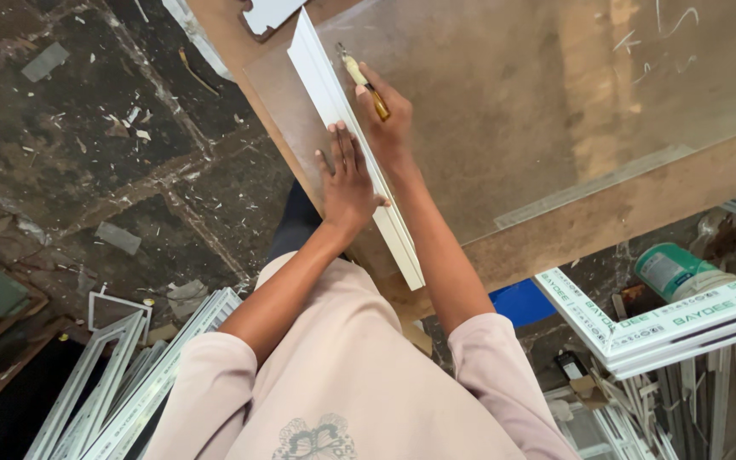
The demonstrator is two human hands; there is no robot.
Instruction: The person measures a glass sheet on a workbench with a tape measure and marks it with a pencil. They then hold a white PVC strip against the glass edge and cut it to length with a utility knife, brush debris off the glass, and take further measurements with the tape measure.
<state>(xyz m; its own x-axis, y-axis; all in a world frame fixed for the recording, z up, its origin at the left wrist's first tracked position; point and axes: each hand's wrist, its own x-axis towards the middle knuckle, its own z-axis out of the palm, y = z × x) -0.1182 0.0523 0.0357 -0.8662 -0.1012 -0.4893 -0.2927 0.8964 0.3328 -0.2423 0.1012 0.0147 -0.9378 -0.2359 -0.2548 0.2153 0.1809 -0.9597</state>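
Workshop floor, dark stone slabs, littered with white offcuts and scraps across the left half of the frame. Brown board table (641, 213) runs from top centre down to the right edge, with a clear glass sheet (555, 94) lying flat on it, filling the upper right.

Labels and packaging: white window frame section (666, 319) at right, below the table edge, wrapped in protective film with repeated green lettering. Teal and white can (673, 271) lies tilted just behind it, paper label facing up; contents not visible. Blue flat piece (521, 300) under the table edge at centre right. More white frame profiles (121, 383) stacked at lower left, and a bundle of thin strips at lower right.

Hands: long white profile strip (351, 140) lies on the glass along its left edge, running from top centre diagonally down to centre. Left hand (347, 183) is flat, fingers spread, pressing down on the strip near its middle. Right hand (388, 119) is closed around a small cutter (366, 83) with an amber handle, tip on the glass tight against the strip's right side, just above the left hand.

Nothing lies across the strip's upper end. Person wears a pale pink shirt, bottom centre.
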